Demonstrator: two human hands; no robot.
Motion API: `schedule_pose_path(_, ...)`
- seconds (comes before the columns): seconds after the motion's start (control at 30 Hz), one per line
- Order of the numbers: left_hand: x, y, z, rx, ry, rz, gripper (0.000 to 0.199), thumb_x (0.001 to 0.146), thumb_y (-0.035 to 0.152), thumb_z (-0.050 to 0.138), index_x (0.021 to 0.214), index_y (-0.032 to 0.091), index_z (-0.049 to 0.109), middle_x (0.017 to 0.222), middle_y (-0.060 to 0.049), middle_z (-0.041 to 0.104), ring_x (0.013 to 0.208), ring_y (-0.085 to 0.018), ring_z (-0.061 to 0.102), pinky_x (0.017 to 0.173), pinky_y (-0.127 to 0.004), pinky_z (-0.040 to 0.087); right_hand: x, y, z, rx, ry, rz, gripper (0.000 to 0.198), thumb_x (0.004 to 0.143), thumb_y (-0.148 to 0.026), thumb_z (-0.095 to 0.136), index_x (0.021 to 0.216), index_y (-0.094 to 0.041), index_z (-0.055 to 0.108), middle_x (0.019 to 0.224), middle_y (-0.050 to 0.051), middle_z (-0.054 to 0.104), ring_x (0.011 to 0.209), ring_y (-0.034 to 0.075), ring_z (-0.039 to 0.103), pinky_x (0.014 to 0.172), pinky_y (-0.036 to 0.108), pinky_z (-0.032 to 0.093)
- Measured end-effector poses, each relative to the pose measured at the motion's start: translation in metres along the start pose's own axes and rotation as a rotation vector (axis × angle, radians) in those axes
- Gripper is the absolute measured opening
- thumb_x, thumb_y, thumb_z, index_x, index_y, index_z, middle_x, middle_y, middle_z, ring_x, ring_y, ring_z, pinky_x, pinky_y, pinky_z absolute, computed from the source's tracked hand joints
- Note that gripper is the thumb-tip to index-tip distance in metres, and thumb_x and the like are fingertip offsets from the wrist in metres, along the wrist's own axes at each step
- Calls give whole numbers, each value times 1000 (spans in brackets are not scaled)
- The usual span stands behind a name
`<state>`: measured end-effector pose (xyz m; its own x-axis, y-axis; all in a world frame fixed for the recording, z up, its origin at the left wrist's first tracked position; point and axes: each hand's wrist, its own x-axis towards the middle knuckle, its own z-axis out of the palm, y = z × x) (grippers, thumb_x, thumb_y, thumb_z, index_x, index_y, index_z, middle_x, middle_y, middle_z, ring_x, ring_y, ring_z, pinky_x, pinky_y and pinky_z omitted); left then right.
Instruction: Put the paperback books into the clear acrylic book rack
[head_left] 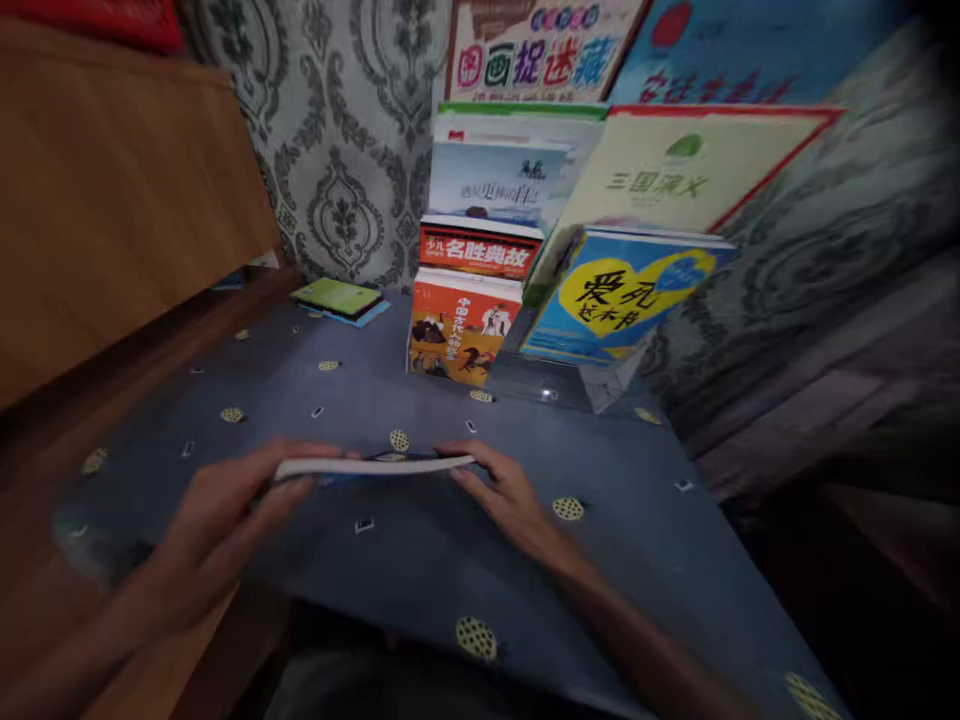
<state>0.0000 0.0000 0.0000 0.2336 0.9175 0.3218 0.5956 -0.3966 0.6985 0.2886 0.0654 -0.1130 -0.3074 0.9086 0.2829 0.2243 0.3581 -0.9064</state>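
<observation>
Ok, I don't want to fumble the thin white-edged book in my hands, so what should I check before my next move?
1. Left hand gripping the thin white-edged book: ok, at its left end.
2. Right hand gripping: ok, at its right end.
3. Book clear of the dark blue-grey patterned tablecloth: ok, it appears raised.
4. Held book's title: cannot tell, seen edge-on.
5. Blue book with yellow heart supported: ok, leaning in the clear plastic rack.
</observation>
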Motion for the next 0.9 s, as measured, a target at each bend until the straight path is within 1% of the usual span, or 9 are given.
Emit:
schedule_pose_path(0.1, 32, -4, 2, -254, 79, -194, 34, 89, 55, 62, 99, 26, 75, 77, 2, 69, 69, -14, 65, 61, -21, 50, 8, -14, -8, 68, 78, -6, 26, 89, -45, 66, 79, -21, 67, 74, -1, 62, 70, 14, 60, 65, 24, 48)
schedule_pose_path(0.23, 70, -34, 19, -671, 59, -422, 52, 70, 59, 78, 101, 18, 69, 69, 2, 66, 61, -15, 61, 60, -25, 52, 16, -14, -10, 226, 69, 100, 36, 85, -56, 68, 82, -20, 63, 65, -4, 57, 55, 11, 55, 51, 22, 47)
schedule_pose_path(0.3, 82, -61, 33, -707, 85, -460, 59, 64, 55, 82, 105, 17, 65, 73, 0, 68, 63, -15, 62, 63, -27, 53, 19, -1, -7, 262, 31, 188, 41, 81, -60, 69, 83, -20, 62, 61, -4, 57, 51, 11, 55, 48, 22, 48)
schedule_pose_path(0.37, 87, -90, 48, -598, 90, -475, 61, 65, 55, 78, 110, 17, 62, 75, -1, 68, 65, -19, 65, 64, -32, 54, 22, 18, -2, 256, 12, 271, 47, 76, -65, 70, 78, -20, 59, 56, -5, 56, 45, 11, 54, 44, 22, 46)
schedule_pose_path(0.43, 84, -111, 64, -303, 141, -398, 54, 74, 51, 71, 114, 17, 61, 94, -8, 72, 87, -26, 70, 80, -41, 57, 24, 38, 1, 203, 3, 345, 50, 72, -68, 69, 74, -20, 56, 52, -5, 56, 40, 10, 53, 39, 22, 44)
schedule_pose_path(0.53, 66, -112, 96, 74, 115, -156, 46, 90, 43, 55, 129, 19, 56, 132, -14, 66, 127, -31, 60, 110, -51, 44, 27, 56, 3, 135, -8, 391, 49, 72, -67, 67, 76, -20, 55, 51, -6, 57, 36, 10, 52, 36, 22, 42)
schedule_pose_path(0.7, 37, -65, 155, 187, -249, 269, 58, 100, 41, 44, 154, 22, 32, 157, -13, 46, 147, -25, 41, 120, -46, 40, 28, 53, 0, 97, -44, 383, 46, 75, -66, 66, 77, -21, 54, 52, -6, 59, 37, 12, 56, 37, 23, 44)
schedule_pose_path(0.8, 39, -60, 173, 280, -296, 284, 63, 102, 47, 39, 157, 18, 27, 159, -16, 42, 150, -27, 35, 121, -45, 38, 27, 47, -2, 70, -50, 379, 46, 75, -65, 67, 75, -21, 54, 51, -5, 59, 37, 13, 56, 38, 24, 44)
schedule_pose_path(0.9, 48, -83, 167, 390, -284, 216, 66, 101, 53, 39, 153, 12, 32, 158, -21, 41, 151, -30, 33, 123, -49, 34, 26, 45, -2, 65, -63, 394, 46, 75, -65, 67, 74, -21, 53, 49, -5, 58, 37, 12, 55, 38, 23, 42)
